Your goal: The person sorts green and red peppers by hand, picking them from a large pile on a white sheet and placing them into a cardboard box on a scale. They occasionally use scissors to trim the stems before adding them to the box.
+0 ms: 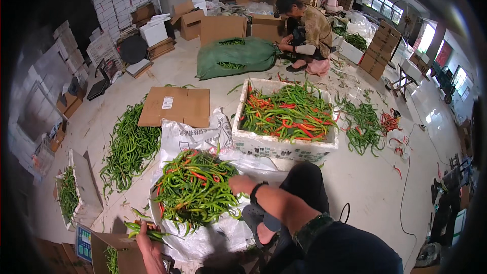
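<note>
My left hand (pixel 146 239) is closed round a bunch of long green chili peppers (pixel 134 230), beside an open cardboard box (pixel 120 240) with more green peppers inside. My right hand (pixel 242 184) is at the right edge of a heap of green and red chili peppers (pixel 198 190) on white woven plastic sheeting (pixel 194 245); its fingertips are hidden, so its grip cannot be told. Beyond it stands a white foam box (pixel 283 152) full of green and red peppers.
A pile of green peppers (pixel 131 144) lies left, partly under a flat cardboard sheet (pixel 175 102). A foam box (pixel 89 198) stands far left, a scale display (pixel 83 241) lower left. A person (pixel 312 30) squats by a green mesh sack (pixel 236 57). A cable (pixel 404 190) crosses the floor right.
</note>
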The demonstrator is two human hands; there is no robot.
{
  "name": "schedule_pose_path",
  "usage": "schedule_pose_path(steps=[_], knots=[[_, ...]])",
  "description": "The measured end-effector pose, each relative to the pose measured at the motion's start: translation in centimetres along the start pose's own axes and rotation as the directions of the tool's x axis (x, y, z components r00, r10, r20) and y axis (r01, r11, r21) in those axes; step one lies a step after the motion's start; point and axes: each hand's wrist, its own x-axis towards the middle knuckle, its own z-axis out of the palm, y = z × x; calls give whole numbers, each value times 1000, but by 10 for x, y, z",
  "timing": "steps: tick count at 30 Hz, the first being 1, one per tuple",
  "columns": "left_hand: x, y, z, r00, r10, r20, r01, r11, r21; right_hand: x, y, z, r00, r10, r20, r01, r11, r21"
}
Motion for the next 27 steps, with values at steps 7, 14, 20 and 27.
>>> schedule_pose_path(steps=[7,14,20,27], knots=[[-24,-13,-12,981,-190,28,192,978,-77,-20,-24,-134,938,-166,305,77,956,284],[-71,-4,21,980,-59,190,49,997,61,-56,-90,-207,926,-349,144,73,539,839],[-97,0,45,930,-28,367,19,999,29,-97,-162,-236,889,-456,43,160,397,904],[-117,-1,62,876,20,482,79,979,-185,-116,-227,-222,821,-571,8,113,177,978]])
